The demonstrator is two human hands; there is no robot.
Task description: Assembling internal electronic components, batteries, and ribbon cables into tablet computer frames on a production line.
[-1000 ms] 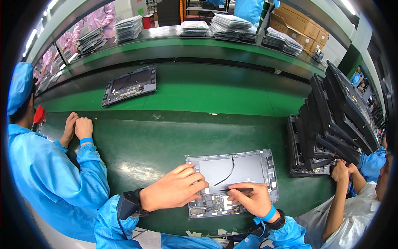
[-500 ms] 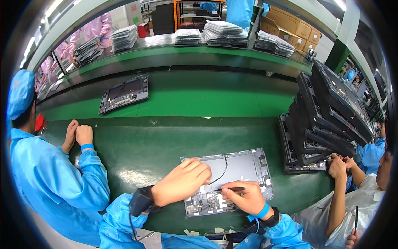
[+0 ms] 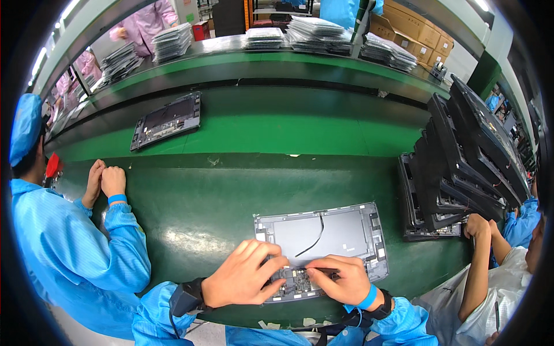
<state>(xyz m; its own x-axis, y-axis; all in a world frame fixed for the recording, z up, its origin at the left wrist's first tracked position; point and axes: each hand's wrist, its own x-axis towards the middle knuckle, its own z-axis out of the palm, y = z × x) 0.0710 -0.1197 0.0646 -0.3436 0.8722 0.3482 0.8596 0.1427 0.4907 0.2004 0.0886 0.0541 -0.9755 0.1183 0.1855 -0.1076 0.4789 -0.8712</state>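
A grey open device shell (image 3: 346,230) with a loose black cable across its inner plate lies flat on the dark green mat (image 3: 202,213) in front of me. My left hand (image 3: 245,277) rests palm down on its near left corner, fingers spread over the circuit board (image 3: 294,279). My right hand (image 3: 340,279) sits on the near edge and pinches a thin dark tool against the board.
A person in blue at the left rests both hands (image 3: 107,181) on the mat. At the right another person's hand (image 3: 476,226) touches a leaning stack of dark shells (image 3: 461,167). Another shell (image 3: 167,120) lies on the green conveyor; stacked parts line the back shelf.
My view has shifted slightly. Both my hands have drawn closer together over the board at the shell's near edge. The neighbours' hands have barely moved.
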